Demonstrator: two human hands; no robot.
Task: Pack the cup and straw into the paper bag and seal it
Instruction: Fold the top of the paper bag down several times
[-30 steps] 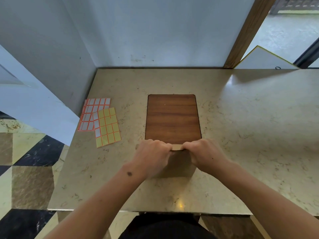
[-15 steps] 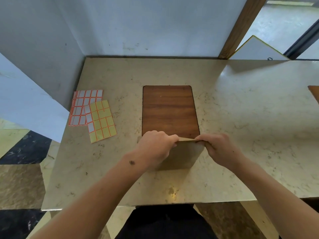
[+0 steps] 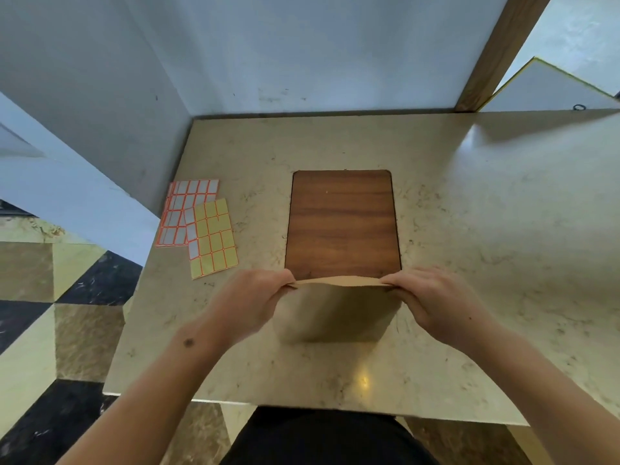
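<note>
A brown paper bag (image 3: 335,313) stands on the marble table near its front edge, with its top pressed flat into a folded edge. My left hand (image 3: 250,303) pinches the left end of that top edge. My right hand (image 3: 436,302) pinches the right end. The cup and straw are not visible; the bag hides whatever is inside it.
Two sheets of labels lie at the table's left side, an orange-bordered white sheet (image 3: 188,211) and a yellow sheet (image 3: 213,238) overlapping it. A dark wooden inlay panel (image 3: 342,223) lies just behind the bag. Walls close the back and left; the table (image 3: 503,229) stretches right.
My hands have slid apart along the bag's top edge, from meeting at the middle to holding its two ends. The flattened top now shows across its full width.
</note>
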